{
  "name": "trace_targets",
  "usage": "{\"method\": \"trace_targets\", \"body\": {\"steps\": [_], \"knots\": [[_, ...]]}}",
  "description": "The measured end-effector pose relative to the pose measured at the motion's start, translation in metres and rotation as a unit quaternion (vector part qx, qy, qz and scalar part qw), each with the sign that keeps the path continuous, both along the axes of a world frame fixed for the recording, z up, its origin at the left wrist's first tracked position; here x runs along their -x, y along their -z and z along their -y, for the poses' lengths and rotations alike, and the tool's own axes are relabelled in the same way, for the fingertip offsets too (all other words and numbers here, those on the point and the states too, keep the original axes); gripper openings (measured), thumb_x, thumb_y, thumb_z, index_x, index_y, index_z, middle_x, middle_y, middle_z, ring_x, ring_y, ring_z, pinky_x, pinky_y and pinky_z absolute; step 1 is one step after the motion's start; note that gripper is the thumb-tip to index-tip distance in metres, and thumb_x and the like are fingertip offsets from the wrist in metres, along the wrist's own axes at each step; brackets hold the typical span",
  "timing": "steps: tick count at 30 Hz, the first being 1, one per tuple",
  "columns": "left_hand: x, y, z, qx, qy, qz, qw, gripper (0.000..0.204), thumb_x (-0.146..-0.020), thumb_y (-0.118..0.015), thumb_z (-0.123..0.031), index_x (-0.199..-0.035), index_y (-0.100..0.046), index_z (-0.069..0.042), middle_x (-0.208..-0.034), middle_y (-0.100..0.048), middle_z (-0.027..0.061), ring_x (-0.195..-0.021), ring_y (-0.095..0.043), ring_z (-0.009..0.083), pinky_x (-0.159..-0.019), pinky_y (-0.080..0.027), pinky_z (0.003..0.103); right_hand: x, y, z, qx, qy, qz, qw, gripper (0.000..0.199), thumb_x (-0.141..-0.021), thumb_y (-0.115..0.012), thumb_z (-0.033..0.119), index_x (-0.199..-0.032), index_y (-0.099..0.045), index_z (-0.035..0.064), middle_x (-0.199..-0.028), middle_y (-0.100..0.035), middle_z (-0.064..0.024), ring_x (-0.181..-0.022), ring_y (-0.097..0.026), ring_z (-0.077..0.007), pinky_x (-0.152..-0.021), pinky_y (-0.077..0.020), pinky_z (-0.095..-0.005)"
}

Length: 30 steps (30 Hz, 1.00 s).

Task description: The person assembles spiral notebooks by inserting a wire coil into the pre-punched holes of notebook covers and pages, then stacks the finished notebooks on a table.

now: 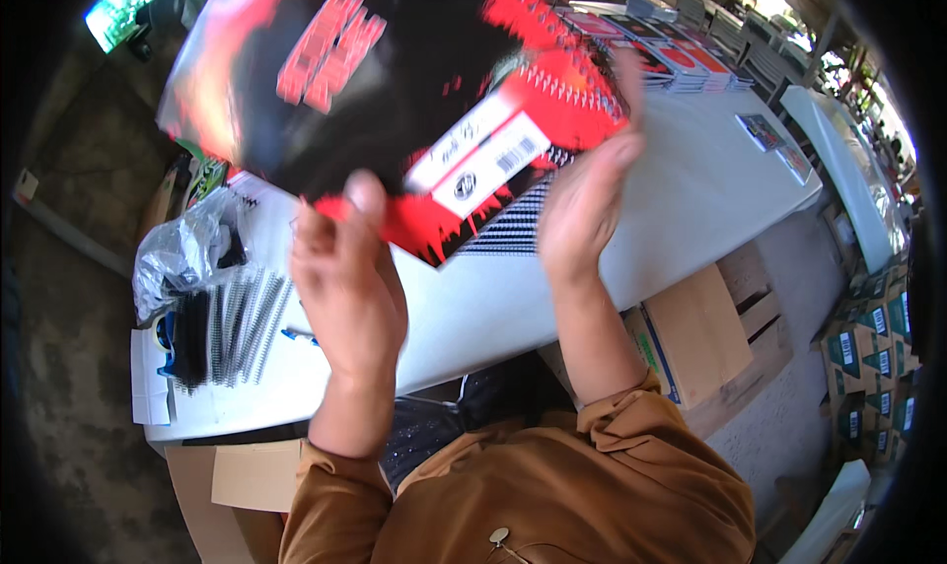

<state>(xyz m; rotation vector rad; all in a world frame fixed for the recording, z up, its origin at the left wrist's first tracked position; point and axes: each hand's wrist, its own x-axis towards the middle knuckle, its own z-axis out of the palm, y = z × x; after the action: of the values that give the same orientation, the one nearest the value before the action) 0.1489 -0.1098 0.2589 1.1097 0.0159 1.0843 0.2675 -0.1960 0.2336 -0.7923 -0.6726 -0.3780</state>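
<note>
A spiral-bound notebook with a glossy black and red cover is raised and tilted over the table, partly blurred. My left hand is closed on its lower left edge, thumb on the cover and fingers curled beneath. At the coil side, my right hand bears against the right corner, fingers stretched along the edge and partly smeared by motion. A white barcode label sits near the notebook's lower edge. Beneath it, a row of striped coil bindings shows on the table. The notebook hides what lies behind it.
Loose binding coils, a clear plastic bag, a blue tape dispenser and a small blue tool lie on the white table at left. Notebook stacks stand far right. Cardboard boxes sit below the table edge.
</note>
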Motion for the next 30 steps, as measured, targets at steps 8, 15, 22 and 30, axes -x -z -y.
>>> {"method": "trace_targets", "body": {"steps": [8, 15, 22, 30], "knots": [[-0.123, -0.032, -0.039, -0.638, -0.149, -0.177, 0.734, 0.028, -0.082, -0.059, -0.012, -0.110, -0.061, -0.007, -0.107, -0.062, 0.0145, -0.089, -0.061, 0.0301, -0.077, -0.048, 0.033, -0.090, 0.009, 0.025, 0.152, 0.189, -0.011, 0.970, 0.064, -0.081, -0.047, 0.008, -0.135, -0.018, -0.0089, -0.130, -0.040, -0.0272, -0.120, -0.043, -0.0306, -0.098, -0.0314, -0.0298], [-0.132, -0.003, -0.063, -0.418, -0.253, -0.234, 0.841, 0.032, -0.087, -0.058, -0.027, -0.102, -0.062, 0.001, -0.095, -0.064, 0.0185, -0.079, -0.064, 0.0222, -0.073, -0.047, 0.030, -0.095, 0.011, 0.028, 0.131, 0.257, -0.062, 0.956, 0.033, -0.090, -0.052, 0.020, -0.111, -0.055, -0.0059, -0.099, -0.064, -0.0155, -0.088, -0.059, -0.0153, -0.079, -0.0445, -0.0258], [-0.118, 0.026, -0.112, -0.248, -0.284, -0.109, 0.920, 0.023, -0.085, -0.059, -0.018, -0.098, -0.060, 0.001, -0.081, -0.063, 0.0105, -0.063, -0.055, 0.0148, -0.061, -0.045, 0.027, -0.090, 0.023, 0.039, 0.152, 0.289, -0.051, 0.944, 0.034, -0.091, -0.052, 0.022, -0.114, -0.057, -0.0032, -0.109, -0.062, -0.0154, -0.106, -0.055, -0.0209, -0.092, -0.0398, -0.0315], [-0.009, 0.229, -0.196, -0.636, -0.303, -0.397, 0.588, 0.028, -0.087, -0.050, -0.018, -0.112, -0.057, -0.006, -0.111, -0.060, 0.0145, -0.105, -0.056, 0.0304, -0.091, -0.043, 0.038, 0.019, 0.108, 0.025, 0.239, 0.158, 0.071, 0.955, 0.047, -0.088, -0.048, 0.006, -0.131, -0.034, -0.0083, -0.130, -0.044, -0.0227, -0.126, -0.037, -0.0294, -0.105, -0.0240, -0.0387]]}}
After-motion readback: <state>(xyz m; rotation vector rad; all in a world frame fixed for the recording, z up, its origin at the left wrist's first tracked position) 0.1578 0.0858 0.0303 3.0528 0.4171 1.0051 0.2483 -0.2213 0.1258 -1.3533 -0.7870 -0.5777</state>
